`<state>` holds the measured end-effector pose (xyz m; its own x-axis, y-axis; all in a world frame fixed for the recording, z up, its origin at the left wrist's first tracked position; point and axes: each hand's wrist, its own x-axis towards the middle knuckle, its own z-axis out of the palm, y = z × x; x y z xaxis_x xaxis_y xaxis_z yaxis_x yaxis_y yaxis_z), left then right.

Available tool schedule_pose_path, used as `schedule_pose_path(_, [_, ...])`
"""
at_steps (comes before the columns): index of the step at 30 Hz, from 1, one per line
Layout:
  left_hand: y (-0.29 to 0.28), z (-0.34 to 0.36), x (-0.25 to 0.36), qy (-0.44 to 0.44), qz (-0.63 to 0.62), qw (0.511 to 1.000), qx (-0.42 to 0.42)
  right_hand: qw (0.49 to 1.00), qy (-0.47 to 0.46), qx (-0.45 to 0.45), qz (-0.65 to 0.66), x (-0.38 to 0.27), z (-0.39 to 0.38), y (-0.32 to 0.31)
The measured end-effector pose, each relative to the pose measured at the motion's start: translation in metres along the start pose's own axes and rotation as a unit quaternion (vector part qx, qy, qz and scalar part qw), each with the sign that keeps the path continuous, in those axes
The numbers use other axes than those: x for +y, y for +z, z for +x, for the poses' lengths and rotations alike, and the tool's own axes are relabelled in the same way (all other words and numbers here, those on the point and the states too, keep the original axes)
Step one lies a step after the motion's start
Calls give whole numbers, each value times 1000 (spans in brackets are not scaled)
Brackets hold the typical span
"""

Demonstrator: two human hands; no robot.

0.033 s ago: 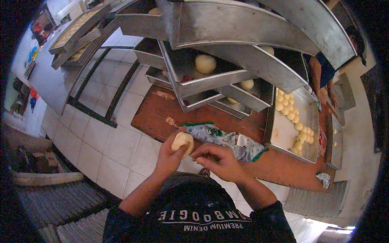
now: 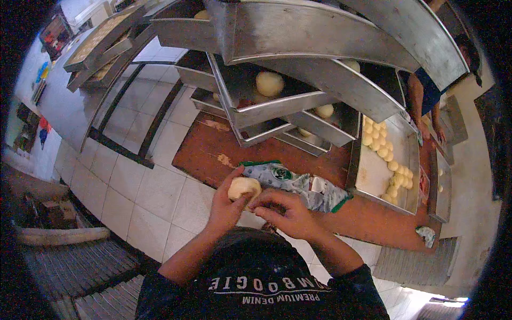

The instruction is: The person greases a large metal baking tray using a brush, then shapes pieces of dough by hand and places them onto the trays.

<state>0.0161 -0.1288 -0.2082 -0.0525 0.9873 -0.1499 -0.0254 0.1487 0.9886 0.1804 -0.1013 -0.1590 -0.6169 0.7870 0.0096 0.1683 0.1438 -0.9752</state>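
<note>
A pale lump of dough [image 2: 244, 186], roughly round, sits in my left hand [image 2: 220, 208], whose fingers and thumb wrap around it. My right hand [image 2: 288, 214] is beside it, fingers curled and pinched together at the dough's lower right edge. Whether a bit of dough is between those fingertips is hidden. Just beyond both hands lies a crumpled white and green plastic bag [image 2: 288, 181] on the reddish-brown tabletop [image 2: 208, 144]. To the right, a metal tray [image 2: 370, 176] holds several small dough balls [image 2: 389, 160].
Stacked, crisscrossed metal trays [image 2: 282, 104] rise ahead, some holding larger dough balls [image 2: 270, 84]. At far right are another person's arms [image 2: 417, 98]. More filled trays [image 2: 101, 40] rest on a table at far left. A plastic scrap [image 2: 425, 236] lies at the table's right end.
My right hand has closed in to the left, and its fingers now meet the dough. The dough has turned slightly and shifted a little to the right in my left hand.
</note>
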Motion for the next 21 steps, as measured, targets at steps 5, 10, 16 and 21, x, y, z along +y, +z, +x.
schedule_pose_path(5, [-8,-2,-21,-121,-155,980,-9,992,121,38,8,31,6,-5])
schedule_pose_path(10, [-50,16,-22,-61,-311,948,22,833,-5,157,-530,56,17,-26])
schedule_pose_path(16, [-48,47,-56,-60,-290,952,72,851,-3,152,-502,92,28,-31])
schedule_pose_path(21, [-29,51,-50,-44,-141,989,22,905,-62,171,-386,120,26,-44])
